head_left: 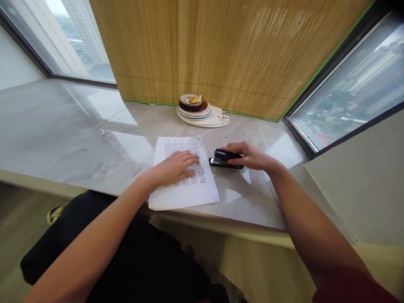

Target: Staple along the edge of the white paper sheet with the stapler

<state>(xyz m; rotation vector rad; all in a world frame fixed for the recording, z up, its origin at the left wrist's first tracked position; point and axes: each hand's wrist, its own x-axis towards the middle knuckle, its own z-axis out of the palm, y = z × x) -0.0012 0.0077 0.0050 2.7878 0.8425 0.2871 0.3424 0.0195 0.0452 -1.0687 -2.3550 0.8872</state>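
Note:
Printed paper sheets lie on the grey marble sill, their near edge close to the sill's front. My left hand rests flat on the text with its fingers spread. Just right of the paper, a black stapler sits on the marble, its front end close to the paper's right edge. My right hand grips the stapler's back part, fingers over the top and thumb at the near side. I cannot tell whether the stapler's tip touches the paper.
Behind the paper, a stack of plates with a small yellow item on top stands against a bamboo blind. Windows flank the blind at left and right. The marble sill ends at a pale front edge above my dark-clothed legs.

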